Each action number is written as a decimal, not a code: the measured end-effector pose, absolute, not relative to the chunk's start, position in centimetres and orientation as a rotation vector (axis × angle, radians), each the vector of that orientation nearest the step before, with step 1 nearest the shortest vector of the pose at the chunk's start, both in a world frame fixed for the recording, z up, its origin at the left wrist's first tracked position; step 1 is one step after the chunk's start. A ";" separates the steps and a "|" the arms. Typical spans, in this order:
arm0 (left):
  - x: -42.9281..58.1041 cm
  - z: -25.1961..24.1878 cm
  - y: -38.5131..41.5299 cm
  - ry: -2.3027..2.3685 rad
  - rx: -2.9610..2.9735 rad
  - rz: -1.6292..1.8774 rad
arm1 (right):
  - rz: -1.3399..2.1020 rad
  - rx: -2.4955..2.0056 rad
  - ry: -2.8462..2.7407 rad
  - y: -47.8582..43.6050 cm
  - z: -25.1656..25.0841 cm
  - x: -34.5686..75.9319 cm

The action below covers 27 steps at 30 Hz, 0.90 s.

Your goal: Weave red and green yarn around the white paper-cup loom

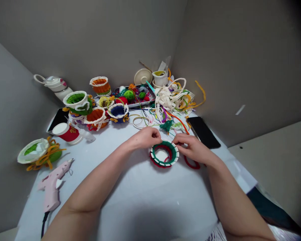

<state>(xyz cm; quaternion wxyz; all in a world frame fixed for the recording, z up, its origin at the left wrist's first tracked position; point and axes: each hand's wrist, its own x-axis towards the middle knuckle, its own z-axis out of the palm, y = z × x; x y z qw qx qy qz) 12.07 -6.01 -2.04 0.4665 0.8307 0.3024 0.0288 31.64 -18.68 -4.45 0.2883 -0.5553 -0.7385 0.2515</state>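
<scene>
A small cup (177,154) woven with green and dark red yarn stands mouth up on the table in front of me, with white slats showing around its rim. My left hand (152,137) is closed at the rim's far left side, its fingertips against the cup. At the far right of the rim, my right hand (189,146) has its fingers and thumb closed on the edge. A thin green strand runs from a green yarn bundle (167,125) toward my right fingers. Red yarn (192,164) lies in a loop under my right hand.
Several finished yarn cups (95,117) stand at the back left, near a red-and-white paper cup (68,133). A pink glue gun (52,184) lies at the left. Behind are a tray (140,104) of yarn balls and heaped white trim (168,98). A black phone (204,132) lies right.
</scene>
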 end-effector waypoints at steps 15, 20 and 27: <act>14.1 -3.9 -8.0 0.819 1.645 0.381 | 0.631 -1.518 -1.883 -18.2 -5.2 30.8; 14.1 -3.9 -8.0 0.852 1.640 0.326 | 0.611 -1.550 -1.892 -18.0 -5.4 30.9; 13.5 -3.5 -7.2 0.796 1.728 0.189 | 0.633 -1.529 -1.873 -18.0 -5.4 31.3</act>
